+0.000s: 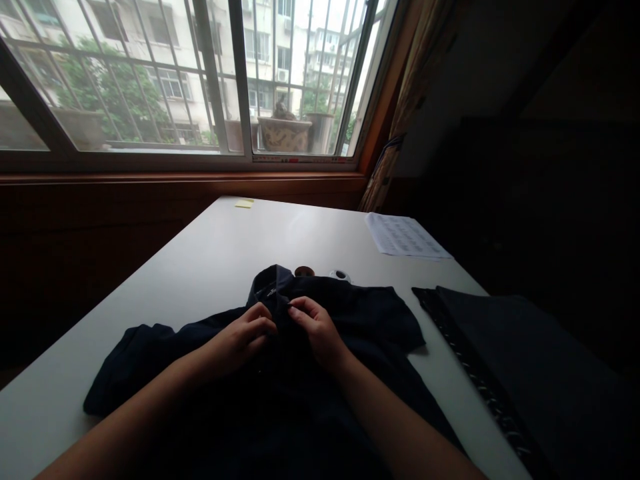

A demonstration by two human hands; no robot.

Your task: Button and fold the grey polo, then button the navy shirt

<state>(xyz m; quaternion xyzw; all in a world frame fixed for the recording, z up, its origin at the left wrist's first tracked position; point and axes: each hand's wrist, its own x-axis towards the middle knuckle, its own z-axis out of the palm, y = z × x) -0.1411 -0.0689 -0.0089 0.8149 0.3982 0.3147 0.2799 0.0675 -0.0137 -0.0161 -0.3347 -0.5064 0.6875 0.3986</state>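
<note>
A dark navy short-sleeved shirt (320,393) lies spread on the white table, its collar (283,279) pointing toward the window. Just below the collar, my right hand (320,333) pinches the edge of the shirt's front opening between thumb and finger. Close on the other side of the opening, my left hand (247,337) has its fingers curled onto the cloth, closed on the shirt front. Shadow hides the fine detail between the fingertips. Beyond the shirt's shoulder sit a brown round item (304,271) and a white roll (340,275) with a dark centre.
The white table (190,267) reaches to the window wall. Yellow sticky notes (244,203) lie at its far edge, and printed sheets (407,235) at the far right. Folded dark fabric (530,360) covers the right side. A patterned curtain (387,160) hangs beside the barred window.
</note>
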